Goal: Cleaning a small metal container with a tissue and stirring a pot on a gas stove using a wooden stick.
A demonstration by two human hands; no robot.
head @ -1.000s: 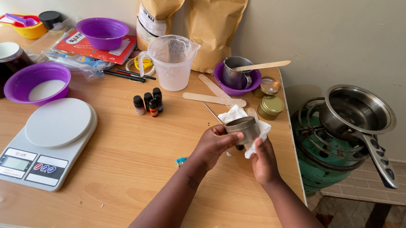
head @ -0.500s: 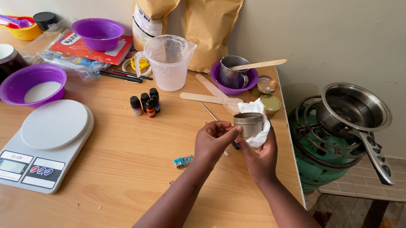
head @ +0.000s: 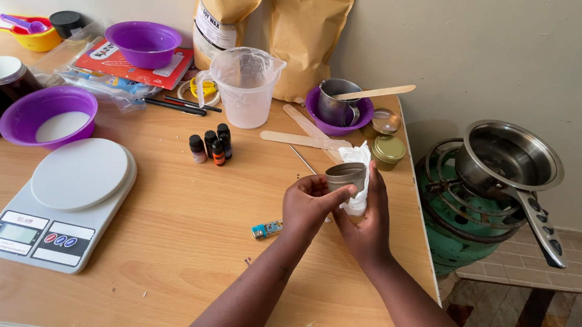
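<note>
My left hand (head: 307, 205) grips a small round silver tin (head: 343, 176) by its near side, just above the wooden table (head: 178, 245). My right hand (head: 364, 222) holds a crumpled white tissue (head: 358, 176) pressed against the tin's right side, fingers pointing up behind it. The tin's open mouth tilts away from me. A small blue lighter (head: 265, 229) lies on the table just left of my left wrist.
A white kitchen scale (head: 63, 200) sits at the left, with a purple bowl (head: 46, 115) behind it. Small dropper bottles (head: 210, 147), a plastic jug (head: 243, 86), wooden sticks (head: 303, 140), gold tins (head: 388, 149) and brown bags (head: 275, 22) stand further back. A steel pot (head: 509, 161) rests on a green burner at the right.
Both hands have shifted slightly left and closer together. The tissue has moved from under the tin to its right side, and the tin now tilts more upright.
</note>
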